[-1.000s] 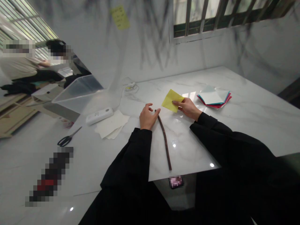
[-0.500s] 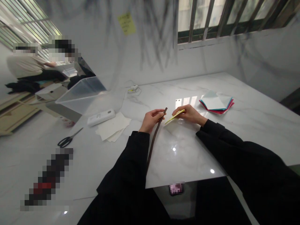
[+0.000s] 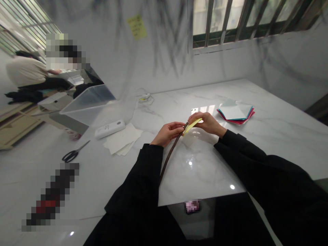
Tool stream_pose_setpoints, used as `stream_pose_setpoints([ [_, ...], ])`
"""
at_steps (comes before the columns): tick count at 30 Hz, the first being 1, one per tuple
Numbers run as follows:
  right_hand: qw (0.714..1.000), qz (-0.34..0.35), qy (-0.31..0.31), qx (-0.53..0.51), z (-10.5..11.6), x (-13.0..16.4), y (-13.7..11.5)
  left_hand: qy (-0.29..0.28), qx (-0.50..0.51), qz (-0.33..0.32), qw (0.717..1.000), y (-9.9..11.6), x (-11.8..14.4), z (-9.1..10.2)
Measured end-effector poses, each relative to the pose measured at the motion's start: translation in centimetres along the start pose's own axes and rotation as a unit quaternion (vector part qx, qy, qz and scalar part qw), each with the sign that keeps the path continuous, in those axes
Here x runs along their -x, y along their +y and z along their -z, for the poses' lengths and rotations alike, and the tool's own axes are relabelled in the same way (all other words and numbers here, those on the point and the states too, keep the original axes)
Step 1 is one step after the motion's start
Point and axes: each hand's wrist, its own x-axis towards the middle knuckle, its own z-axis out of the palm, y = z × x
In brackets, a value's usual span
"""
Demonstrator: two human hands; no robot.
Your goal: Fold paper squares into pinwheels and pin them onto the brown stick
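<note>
From the head view, the left hand (image 3: 167, 132) has its fingers closed around a long brown stick (image 3: 171, 152). The right hand (image 3: 207, 123) pinches a yellow paper (image 3: 192, 124) at the stick's tip, above the white tabletop (image 3: 269, 136).

White marble table (image 3: 269, 112), white wall (image 3: 159, 61), barred window (image 3: 230, 20), glossy floor (image 3: 30, 171)

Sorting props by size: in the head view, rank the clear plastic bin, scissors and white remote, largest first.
1. Clear plastic bin
2. Scissors and white remote: look alike in length, so unranked.
</note>
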Motion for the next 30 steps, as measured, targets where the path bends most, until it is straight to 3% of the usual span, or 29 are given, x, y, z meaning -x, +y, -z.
stream_pose_setpoints([
  [5,0.999,-0.035,-0.004,-0.024,-0.2,0.0,0.1,0.001,0.002,-0.007,1.0,-0.1,-0.1,0.0],
  [17,0.964,-0.135,-0.05,-0.222,-0.8,0.2,-0.1,-0.03,0.035,-0.015,0.999,-1.2,-0.7,0.3],
  [26,0.952,-0.162,-0.037,-0.258,-0.9,0.3,0.9,-0.037,0.049,-0.007,0.998,-1.3,-0.8,0.3],
  [30,0.94,-0.182,0.003,-0.289,-0.1,0.0,1.4,-0.035,0.038,0.014,0.999,-0.8,-0.5,0.8],
])
